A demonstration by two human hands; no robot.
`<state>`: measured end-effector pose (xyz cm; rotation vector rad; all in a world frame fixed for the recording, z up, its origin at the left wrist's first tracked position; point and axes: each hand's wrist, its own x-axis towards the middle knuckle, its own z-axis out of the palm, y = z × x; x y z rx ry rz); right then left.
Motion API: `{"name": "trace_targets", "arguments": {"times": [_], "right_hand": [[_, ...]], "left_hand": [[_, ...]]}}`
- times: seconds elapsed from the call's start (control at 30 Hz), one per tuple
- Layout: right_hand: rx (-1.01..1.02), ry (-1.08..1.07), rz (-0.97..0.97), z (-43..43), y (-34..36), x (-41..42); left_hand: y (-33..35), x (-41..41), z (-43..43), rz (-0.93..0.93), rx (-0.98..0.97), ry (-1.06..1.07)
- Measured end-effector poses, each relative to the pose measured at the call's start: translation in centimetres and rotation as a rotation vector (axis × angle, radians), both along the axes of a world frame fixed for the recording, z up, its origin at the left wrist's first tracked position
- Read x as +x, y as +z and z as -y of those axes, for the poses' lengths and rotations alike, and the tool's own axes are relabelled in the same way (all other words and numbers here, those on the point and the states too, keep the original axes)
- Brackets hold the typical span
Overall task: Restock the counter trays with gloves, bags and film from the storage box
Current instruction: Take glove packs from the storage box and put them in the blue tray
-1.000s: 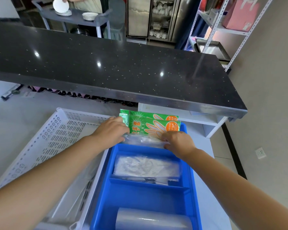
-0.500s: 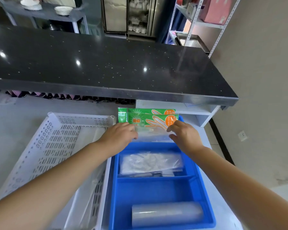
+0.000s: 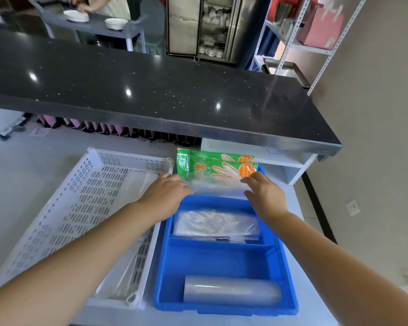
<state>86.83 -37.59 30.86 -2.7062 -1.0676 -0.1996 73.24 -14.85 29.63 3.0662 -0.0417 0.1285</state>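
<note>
Both hands, left (image 3: 166, 196) and right (image 3: 265, 196), pinched a clear glove pack (image 3: 218, 187) with half-curled grip, standing it behind the green glove packs (image 3: 216, 164) in the blue tray's (image 3: 165, 267) far compartment, upright to save room.

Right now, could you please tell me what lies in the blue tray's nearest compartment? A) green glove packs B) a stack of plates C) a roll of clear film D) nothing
C: a roll of clear film lies on its side in the nearest compartment of the blue tray, while the green glove packs stand at the far end.
</note>
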Motion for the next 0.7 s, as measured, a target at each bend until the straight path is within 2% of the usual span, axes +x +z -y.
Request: {"name": "trace_targets", "arguments": {"times": [0.17,0.37,0.7], "right_hand": [[0.072,0.139,0.100,0.3,1.3,-3.6],[-0.028,0.376,0.000,-1.7,1.4,-10.7],[-0.102,0.780,0.063,-8.5,1.0,-25.7]], "left_hand": [[1.5,-5.2,1.9,0.087,-0.081,0.223],[2.7,-14.2,4.9,0.143,-0.121,0.429],[1.9,-34.3,5.1,0.098,-0.156,0.907]]}}
